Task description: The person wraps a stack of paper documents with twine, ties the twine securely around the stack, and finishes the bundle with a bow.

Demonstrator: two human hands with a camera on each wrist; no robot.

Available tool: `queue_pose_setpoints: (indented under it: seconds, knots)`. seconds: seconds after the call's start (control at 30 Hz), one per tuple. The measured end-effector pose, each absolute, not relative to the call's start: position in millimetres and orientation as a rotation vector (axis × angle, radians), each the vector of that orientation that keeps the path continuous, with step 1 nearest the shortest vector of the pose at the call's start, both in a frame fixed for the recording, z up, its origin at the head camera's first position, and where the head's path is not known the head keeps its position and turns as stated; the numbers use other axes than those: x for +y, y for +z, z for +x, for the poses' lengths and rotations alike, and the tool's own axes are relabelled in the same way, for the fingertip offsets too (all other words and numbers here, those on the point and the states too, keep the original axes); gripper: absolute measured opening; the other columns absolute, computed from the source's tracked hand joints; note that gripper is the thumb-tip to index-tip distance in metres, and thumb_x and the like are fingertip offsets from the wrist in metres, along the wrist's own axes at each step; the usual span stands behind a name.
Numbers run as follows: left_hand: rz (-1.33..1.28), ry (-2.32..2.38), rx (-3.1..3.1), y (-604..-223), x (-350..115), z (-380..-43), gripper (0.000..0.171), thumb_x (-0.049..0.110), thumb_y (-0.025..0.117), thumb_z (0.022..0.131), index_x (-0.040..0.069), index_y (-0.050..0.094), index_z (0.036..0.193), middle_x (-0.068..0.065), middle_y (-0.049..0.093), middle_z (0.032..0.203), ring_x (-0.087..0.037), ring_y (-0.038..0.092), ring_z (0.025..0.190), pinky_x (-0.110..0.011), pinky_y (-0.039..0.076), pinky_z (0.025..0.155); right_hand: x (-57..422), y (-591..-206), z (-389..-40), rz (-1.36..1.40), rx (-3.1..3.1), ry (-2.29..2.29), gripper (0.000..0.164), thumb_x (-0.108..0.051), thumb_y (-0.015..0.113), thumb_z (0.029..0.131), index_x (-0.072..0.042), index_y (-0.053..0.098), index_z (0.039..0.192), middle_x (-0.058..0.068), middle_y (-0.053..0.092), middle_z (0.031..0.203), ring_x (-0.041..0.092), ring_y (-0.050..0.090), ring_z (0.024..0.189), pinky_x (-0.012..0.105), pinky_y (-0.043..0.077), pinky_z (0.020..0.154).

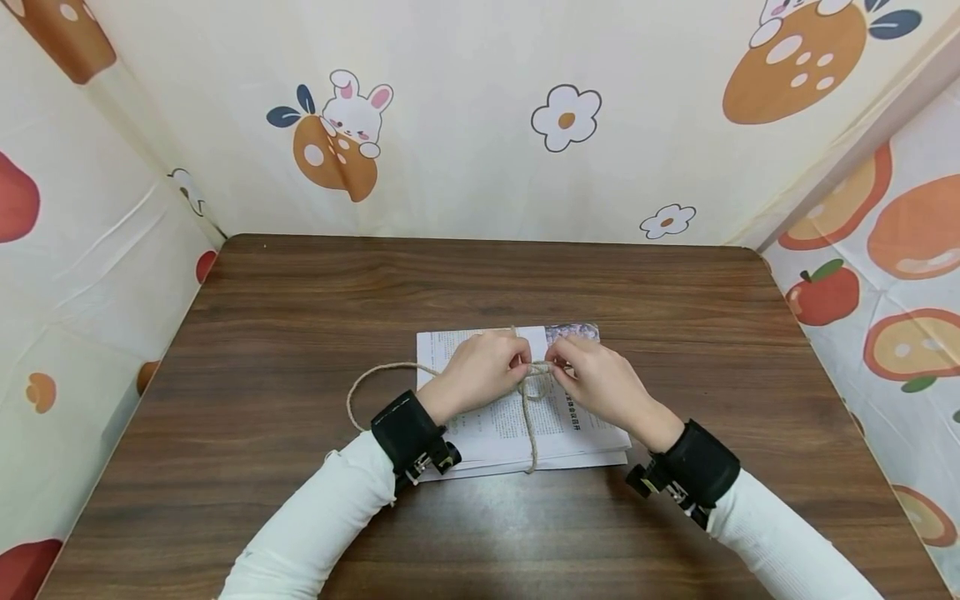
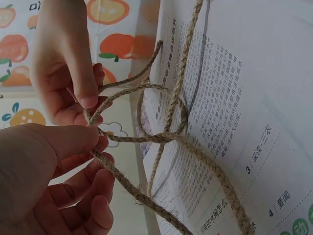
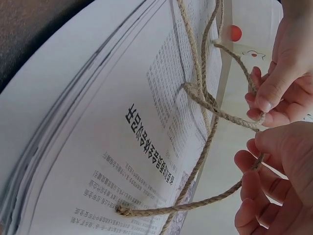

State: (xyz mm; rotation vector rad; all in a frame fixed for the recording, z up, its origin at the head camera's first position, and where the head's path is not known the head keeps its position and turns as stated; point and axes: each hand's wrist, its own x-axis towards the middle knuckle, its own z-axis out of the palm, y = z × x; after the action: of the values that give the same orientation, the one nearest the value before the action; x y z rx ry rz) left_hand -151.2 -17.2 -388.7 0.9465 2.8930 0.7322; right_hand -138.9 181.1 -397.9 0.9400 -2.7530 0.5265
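Note:
A stack of folded newspapers [image 1: 491, 429] lies on the table, with twine [image 1: 529, 429] wrapped over it and crossing near its middle. My left hand [image 1: 486, 367] pinches the twine between thumb and fingertips, just above the stack. Close beside it, my right hand [image 1: 600, 379] also pinches twine, and the fingertips of both hands nearly meet in the left wrist view. Between the hands and the paper, the twine [image 2: 161, 138] forms a loose loop around the crossing. A short free twine end [image 3: 124, 210] lies over the printed page in the right wrist view.
The brown wooden table [image 1: 300, 333] extends around the stack. A longer curve of twine [image 1: 351, 400] lies on it to the left. Patterned cloth [image 1: 465, 167] hangs behind the table and along both sides. Each wrist wears a black camera band [image 1: 693, 467].

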Motion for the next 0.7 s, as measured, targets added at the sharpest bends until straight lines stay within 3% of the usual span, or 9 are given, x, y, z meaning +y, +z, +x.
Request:
queue_pose_setpoints:
  seconds: [0.7]
  knots:
    - [0.953,0.686,2.89,-390.2,-11.9,-154.0,0.006,0.021,0.064,0.084,0.018,0.065,0.079,0.008,0.052,0.071,-0.007,0.048,0.065,-0.021,0.037,0.053,184.9,-384.7,-128.5,0.933,-2.821,0.551,0.017,-0.014,0.063,0.085,-0.012,0.062,0.103,-0.002,0.064,0.082,0.009,0.056,0.063,0.023,0.041,0.052]
